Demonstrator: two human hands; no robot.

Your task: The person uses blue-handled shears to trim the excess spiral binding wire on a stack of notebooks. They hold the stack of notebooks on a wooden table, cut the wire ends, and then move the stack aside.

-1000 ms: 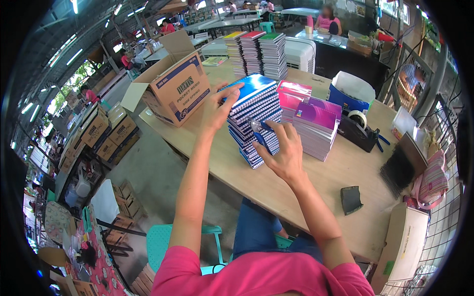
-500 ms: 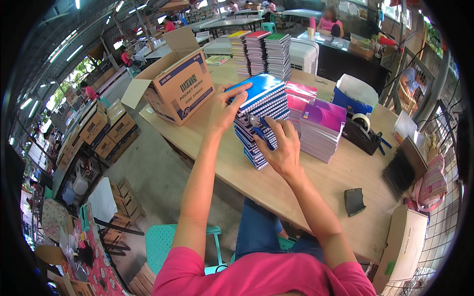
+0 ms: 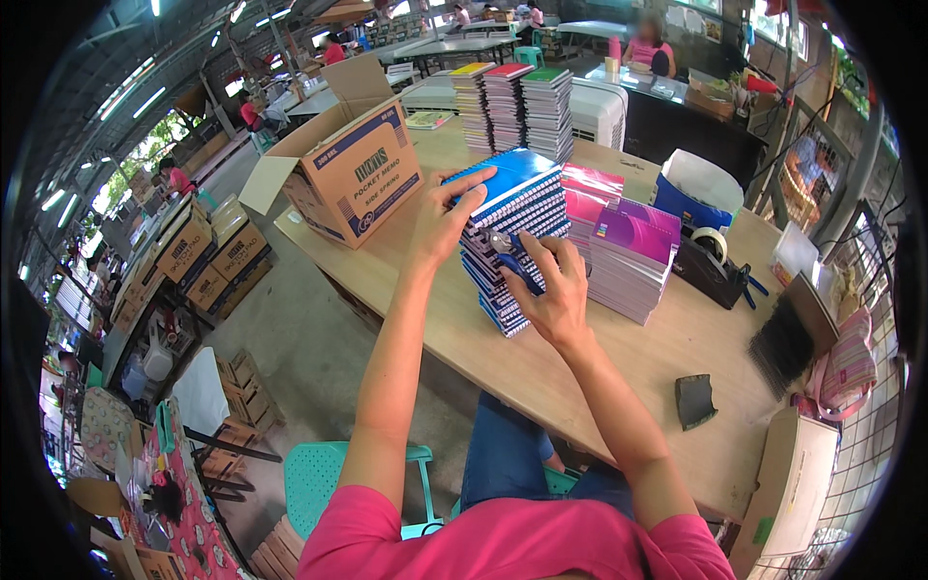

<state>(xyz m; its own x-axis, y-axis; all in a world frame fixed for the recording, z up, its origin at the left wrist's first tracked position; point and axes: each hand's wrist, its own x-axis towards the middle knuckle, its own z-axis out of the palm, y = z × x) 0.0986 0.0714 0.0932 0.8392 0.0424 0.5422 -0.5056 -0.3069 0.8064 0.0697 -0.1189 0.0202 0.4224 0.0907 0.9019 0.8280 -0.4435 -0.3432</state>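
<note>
Two hands (image 3: 447, 215) (image 3: 558, 298) touch one notebook stack (image 3: 530, 206), one plier (image 3: 503, 245).

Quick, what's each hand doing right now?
Left hand: open, resting on the stacked blue spiral notebooks.
Right hand: closed, holding blue-handled pliers.

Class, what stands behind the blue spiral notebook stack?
A yellow-topped stack, red-topped stack and green-topped stack of notebooks. The blue spiral notebook stack hides whatever lies low behind it.
</note>
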